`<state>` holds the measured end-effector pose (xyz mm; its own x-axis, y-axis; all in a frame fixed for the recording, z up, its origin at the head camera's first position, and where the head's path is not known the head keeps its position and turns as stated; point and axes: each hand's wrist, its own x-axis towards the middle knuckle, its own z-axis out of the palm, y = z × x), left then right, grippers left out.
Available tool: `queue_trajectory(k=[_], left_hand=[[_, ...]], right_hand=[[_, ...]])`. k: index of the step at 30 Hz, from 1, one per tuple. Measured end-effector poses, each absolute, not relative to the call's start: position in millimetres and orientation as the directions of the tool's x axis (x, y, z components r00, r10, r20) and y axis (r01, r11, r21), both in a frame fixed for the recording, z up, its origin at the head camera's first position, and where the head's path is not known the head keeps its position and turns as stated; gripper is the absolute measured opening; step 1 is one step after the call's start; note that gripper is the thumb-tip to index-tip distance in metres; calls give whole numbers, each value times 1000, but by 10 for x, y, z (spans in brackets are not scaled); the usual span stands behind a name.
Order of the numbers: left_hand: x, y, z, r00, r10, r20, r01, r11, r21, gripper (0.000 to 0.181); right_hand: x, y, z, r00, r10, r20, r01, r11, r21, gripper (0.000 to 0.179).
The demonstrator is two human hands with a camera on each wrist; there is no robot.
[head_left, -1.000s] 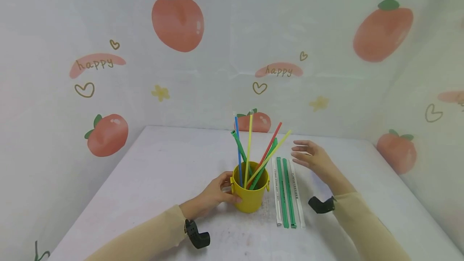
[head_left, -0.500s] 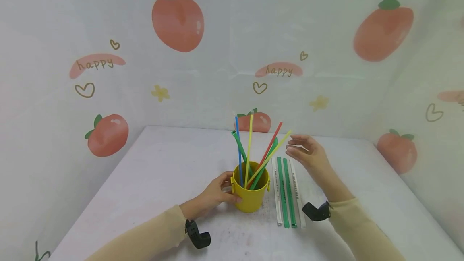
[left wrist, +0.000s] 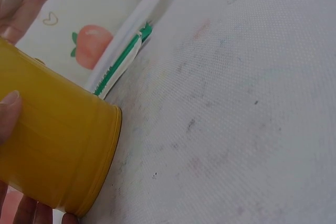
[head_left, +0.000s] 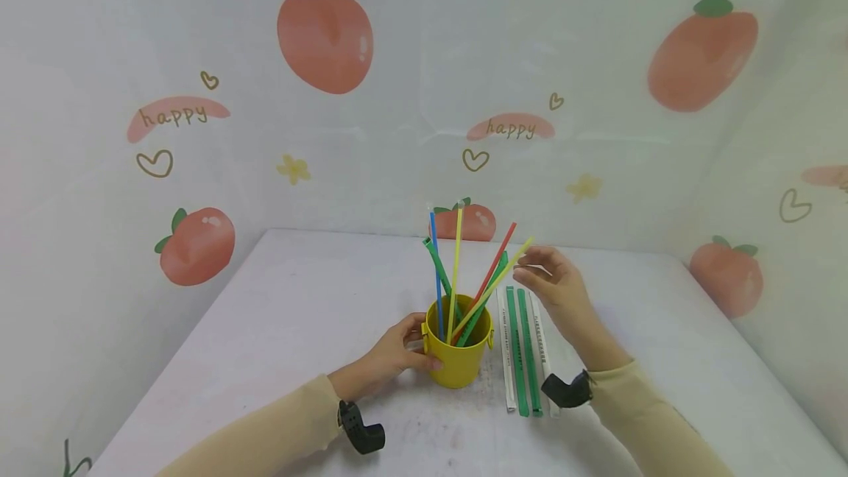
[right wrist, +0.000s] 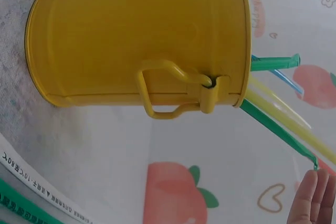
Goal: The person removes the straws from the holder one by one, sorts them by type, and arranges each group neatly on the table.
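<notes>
In the head view my left hand [head_left: 391,359] grips a small yellow bucket [head_left: 457,370] from its left, thumb on the near side. The bucket stands upright and holds several straws: a blue one [head_left: 434,241], two yellow, a red one [head_left: 506,241] and green-wrapped ones. My right hand [head_left: 559,285] is raised with bent, parted fingers, fingertips close beside the top of the right-leaning yellow straw [head_left: 520,252]. The right wrist view shows its fingers [right wrist: 303,198] right by a green-wrapped straw's tip, the bucket's side handle [right wrist: 157,90] nearby.
Right of the bucket, several paper-wrapped straws lie side by side on the white tabletop [head_left: 331,278], green-wrapped [head_left: 518,366] in the middle and white-wrapped [head_left: 506,366] outside. A fruit-printed cloth [head_left: 397,131] hangs behind the table. Black cameras sit on both wrists.
My right hand has moved left, toward the tops of the straws in the bucket. My left hand and the bucket have stayed in place.
</notes>
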<state>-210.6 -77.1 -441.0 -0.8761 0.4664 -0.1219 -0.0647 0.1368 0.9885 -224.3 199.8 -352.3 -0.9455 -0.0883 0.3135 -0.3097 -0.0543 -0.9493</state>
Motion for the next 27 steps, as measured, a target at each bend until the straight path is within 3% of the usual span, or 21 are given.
queue_trajectory(k=[27], left_hand=[[-2117,-765,-4415,-880,458,-125,-62,150,987,70]], right_hand=[[-2291,1882,-3533,-951,-95,294,-289,-57,-956,25]])
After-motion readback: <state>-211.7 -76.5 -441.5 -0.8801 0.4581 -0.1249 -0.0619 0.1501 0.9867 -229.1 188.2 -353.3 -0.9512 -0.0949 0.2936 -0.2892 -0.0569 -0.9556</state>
